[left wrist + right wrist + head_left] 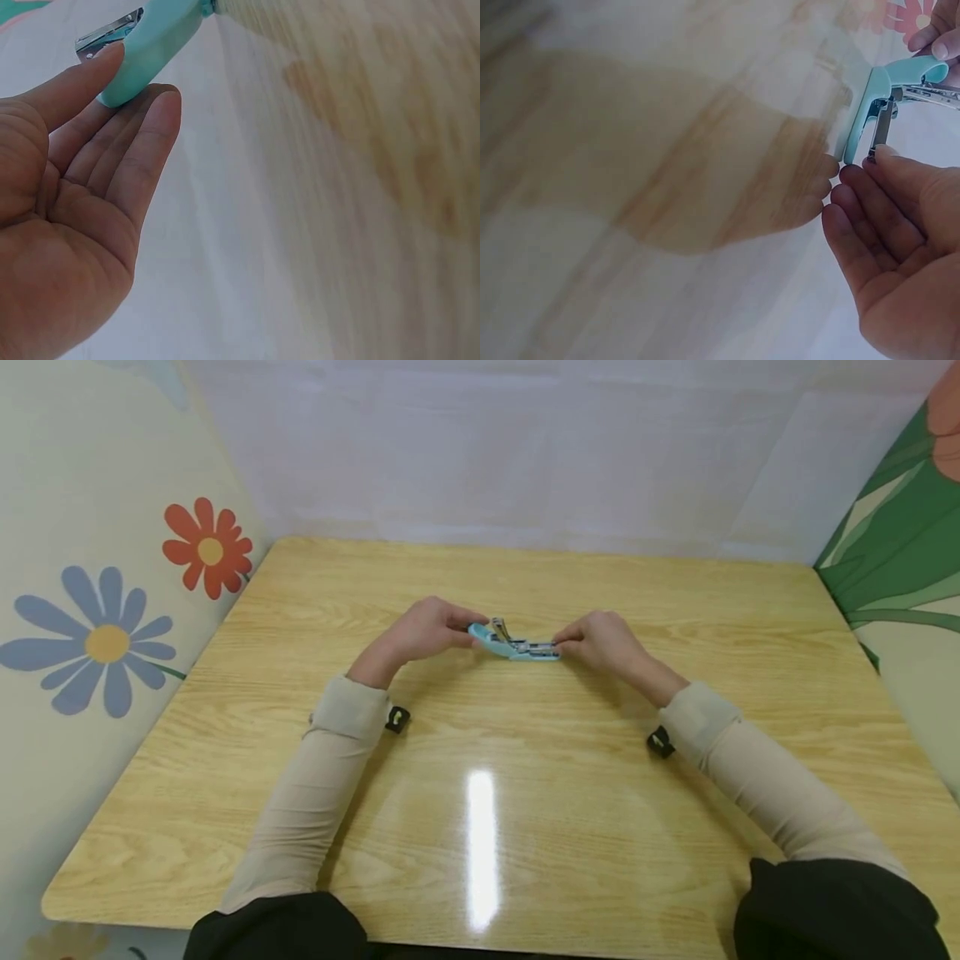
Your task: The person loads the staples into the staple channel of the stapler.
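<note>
A light blue stapler (514, 646) hangs just above the wooden table (480, 827), held between both hands with its metal arm lifted open. My left hand (467, 632) pinches the rounded left end, and in the left wrist view the thumb lies on top of the stapler (154, 45) with the fingers (161, 112) under it. My right hand (562, 646) pinches the other end. In the right wrist view its thumb and fingertips (855, 174) meet the tip of the stapler (870, 105), whose metal magazine (928, 93) stands apart from the blue base.
Flowered panels stand at the table's left (105, 643) and right (900, 552) sides, and a pale wall (510, 452) closes the back. Bright glare (482, 843) lies on the near tabletop.
</note>
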`<state>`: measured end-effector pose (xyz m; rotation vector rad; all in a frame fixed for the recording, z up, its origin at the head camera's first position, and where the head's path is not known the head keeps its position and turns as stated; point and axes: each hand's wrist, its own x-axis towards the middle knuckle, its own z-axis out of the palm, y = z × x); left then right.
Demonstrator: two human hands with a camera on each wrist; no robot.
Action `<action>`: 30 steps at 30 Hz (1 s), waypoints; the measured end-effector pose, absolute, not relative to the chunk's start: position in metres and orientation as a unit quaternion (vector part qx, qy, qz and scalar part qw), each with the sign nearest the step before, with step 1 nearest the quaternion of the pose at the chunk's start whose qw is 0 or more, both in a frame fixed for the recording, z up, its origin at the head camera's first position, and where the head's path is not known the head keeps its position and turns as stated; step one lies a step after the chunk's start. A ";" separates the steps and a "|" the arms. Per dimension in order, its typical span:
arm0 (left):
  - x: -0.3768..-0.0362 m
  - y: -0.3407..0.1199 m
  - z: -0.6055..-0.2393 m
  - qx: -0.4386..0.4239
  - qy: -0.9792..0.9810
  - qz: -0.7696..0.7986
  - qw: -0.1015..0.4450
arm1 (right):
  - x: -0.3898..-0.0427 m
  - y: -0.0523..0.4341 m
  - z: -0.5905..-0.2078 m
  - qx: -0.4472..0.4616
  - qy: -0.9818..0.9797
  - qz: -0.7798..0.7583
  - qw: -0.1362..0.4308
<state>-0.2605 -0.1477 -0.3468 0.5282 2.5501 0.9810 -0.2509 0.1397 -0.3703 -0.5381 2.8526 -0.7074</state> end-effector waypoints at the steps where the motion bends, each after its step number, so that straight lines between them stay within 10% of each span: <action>1: -0.261 -0.148 -0.347 0.187 0.902 0.347 0.178 | -0.251 0.140 -0.370 -0.179 0.952 -0.237 0.078; 30: -0.267 -0.116 -0.332 0.255 0.918 0.281 0.113 | -0.257 0.137 -0.368 -0.202 0.951 -0.226 0.065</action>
